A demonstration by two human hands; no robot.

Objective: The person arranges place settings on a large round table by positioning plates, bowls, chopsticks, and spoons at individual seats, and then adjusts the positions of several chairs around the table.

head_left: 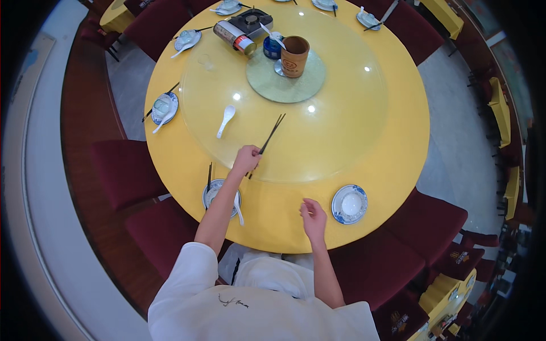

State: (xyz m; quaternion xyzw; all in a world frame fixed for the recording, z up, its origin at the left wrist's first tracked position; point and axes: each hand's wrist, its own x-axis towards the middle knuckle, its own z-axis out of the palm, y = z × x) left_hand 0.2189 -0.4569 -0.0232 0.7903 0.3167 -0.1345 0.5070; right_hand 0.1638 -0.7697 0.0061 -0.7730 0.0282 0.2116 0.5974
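Observation:
My left hand (247, 159) is closed round a pair of dark chopsticks (274, 132) above the near part of the glass turntable (341, 142). Their tips point away from me and to the right. Beyond that hand a white spoon (226, 120) lies on the glass. My right hand (313, 217) hovers near the table's front edge, its fingers loosely curled and apart, with nothing visible in it. To its right is a blue-rimmed plate (336, 214) bearing a white bowl (351, 203). Partly behind my left forearm sits another place setting (213, 193) with chopsticks and a spoon.
A brown cylindrical holder (295, 57), a blue jar (272, 48), a portable gas stove (253, 24) and a gas canister (244, 44) stand toward the far side. More place settings (164, 108) ring the yellow-covered table (392, 187). Dark red chairs (126, 173) surround it.

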